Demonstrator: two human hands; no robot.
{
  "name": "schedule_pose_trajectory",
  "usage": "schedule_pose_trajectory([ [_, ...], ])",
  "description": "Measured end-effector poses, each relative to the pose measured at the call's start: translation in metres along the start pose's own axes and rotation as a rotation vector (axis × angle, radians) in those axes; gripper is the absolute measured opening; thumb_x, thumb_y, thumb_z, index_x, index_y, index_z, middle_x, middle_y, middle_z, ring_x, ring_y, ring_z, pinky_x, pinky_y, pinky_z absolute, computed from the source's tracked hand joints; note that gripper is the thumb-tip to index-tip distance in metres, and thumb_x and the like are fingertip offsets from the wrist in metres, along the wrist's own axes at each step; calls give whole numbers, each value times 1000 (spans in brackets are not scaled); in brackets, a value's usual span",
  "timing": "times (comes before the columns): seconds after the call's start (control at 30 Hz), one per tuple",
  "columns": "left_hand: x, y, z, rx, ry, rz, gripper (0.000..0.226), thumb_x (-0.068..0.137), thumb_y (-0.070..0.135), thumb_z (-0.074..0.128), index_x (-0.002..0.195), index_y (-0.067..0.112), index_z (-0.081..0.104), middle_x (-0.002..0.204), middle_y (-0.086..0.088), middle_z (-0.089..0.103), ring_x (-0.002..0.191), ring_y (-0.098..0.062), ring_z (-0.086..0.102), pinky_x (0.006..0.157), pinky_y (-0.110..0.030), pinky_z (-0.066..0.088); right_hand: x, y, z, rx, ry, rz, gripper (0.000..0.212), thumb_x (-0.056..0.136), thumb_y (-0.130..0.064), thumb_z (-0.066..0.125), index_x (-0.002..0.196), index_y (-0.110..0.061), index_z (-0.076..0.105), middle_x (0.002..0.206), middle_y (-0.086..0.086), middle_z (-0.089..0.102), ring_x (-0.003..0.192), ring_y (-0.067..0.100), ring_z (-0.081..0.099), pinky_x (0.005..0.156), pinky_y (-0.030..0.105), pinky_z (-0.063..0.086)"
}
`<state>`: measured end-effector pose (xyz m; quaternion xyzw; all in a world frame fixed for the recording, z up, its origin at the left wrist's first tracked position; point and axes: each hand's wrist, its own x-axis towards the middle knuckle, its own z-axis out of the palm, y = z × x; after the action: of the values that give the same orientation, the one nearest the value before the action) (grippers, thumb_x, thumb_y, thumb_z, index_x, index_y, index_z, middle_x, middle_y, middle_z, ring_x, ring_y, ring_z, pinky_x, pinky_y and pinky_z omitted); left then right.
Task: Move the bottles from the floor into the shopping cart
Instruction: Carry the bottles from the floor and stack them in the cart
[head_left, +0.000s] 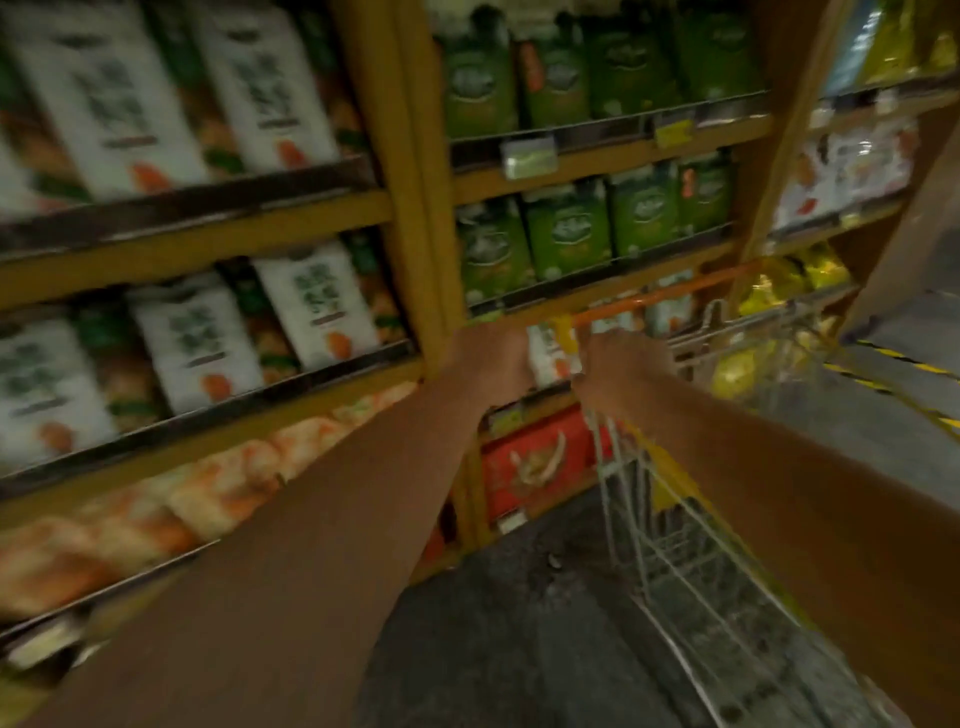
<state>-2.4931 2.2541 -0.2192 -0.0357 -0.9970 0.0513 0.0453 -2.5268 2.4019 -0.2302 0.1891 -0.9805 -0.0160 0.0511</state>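
**Both hands at the cart handle, no bottle plain on the floor**

Both arms reach forward. The left hand (491, 358) and right hand (626, 366) sit near the end of the orange handle (665, 293) of the shopping cart (675, 561). Only their backs show through heavy motion blur, so I cannot tell whether either hand grips the bar or merely rests by it.

No bottle is plainly visible on the dark floor (519, 623). Yellow shapes (737, 374) inside the cart's wire basket may be bottles already loaded, but they are too smeared to be sure.

If they are full plastic bottles, I would expect them to be heavy and smooth-sided, and best taken by the neck or a moulded handle, with the other hand under the base. Set down roughly, they could tip against the wire.

Nothing written can be read. White cartons (317, 306) carry green print and an orange picture, and green cartons (566, 228) bear an oval emblem. A red box (535, 462) sits low, and a yellow shelf tag (674, 134) is illegible.
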Motion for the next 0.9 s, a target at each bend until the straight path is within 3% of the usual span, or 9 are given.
schedule_pose_trajectory([
  [0.2, -150, -122, -5, 99, -68, -307, 21, 91, 31, 51, 104, 18, 62, 99, -2, 60, 92, -24, 61, 63, -33, 48, -43, -173, -9, 64, -41, -322, 26, 90, -32, 52, 106, -13, 60, 98, 7, 60, 90, 26, 60, 64, 30, 42],
  [0.37, -266, -197, -5, 84, -123, -592, 27, 89, 34, 53, 110, 20, 63, 112, -2, 62, 105, -24, 60, 78, -37, 51, -83, -304, -23, 134, 7, -615, 28, 90, -33, 56, 109, -13, 59, 106, 6, 62, 98, 26, 60, 68, 31, 40],
  [0.5, -345, -239, -7, 66, -113, -810, 29, 87, 31, 57, 113, 21, 63, 118, -3, 62, 111, -25, 59, 85, -37, 49, -102, -392, -36, 127, 25, -811, 19, 89, -32, 56, 97, -15, 62, 88, 2, 59, 83, 22, 59, 64, 29, 40],
  [0.7, -451, -288, -15, 39, -76, -1197, 29, 88, 31, 57, 115, 23, 63, 118, -5, 62, 113, -28, 58, 85, -35, 48, -135, -519, -52, 137, 52, -1166, 20, 90, -29, 51, 97, -16, 64, 103, 8, 64, 97, 27, 61, 72, 33, 45],
  [0.83, -527, -298, -17, 43, -76, -1437, 30, 88, 31, 57, 115, 20, 62, 119, -6, 61, 113, -28, 57, 87, -37, 47, -175, -589, -58, 138, 69, -1398, 7, 88, -25, 53, 89, -19, 56, 104, 5, 63, 98, 27, 61, 74, 32, 43],
  [0.9, -568, -297, -16, 43, -71, -1550, 30, 88, 31, 56, 115, 20, 62, 118, -7, 60, 112, -28, 57, 86, -36, 47, -204, -619, -57, 111, 66, -1491, 14, 90, -29, 53, 97, -18, 57, 111, 6, 61, 103, 28, 59, 74, 30, 41],
])
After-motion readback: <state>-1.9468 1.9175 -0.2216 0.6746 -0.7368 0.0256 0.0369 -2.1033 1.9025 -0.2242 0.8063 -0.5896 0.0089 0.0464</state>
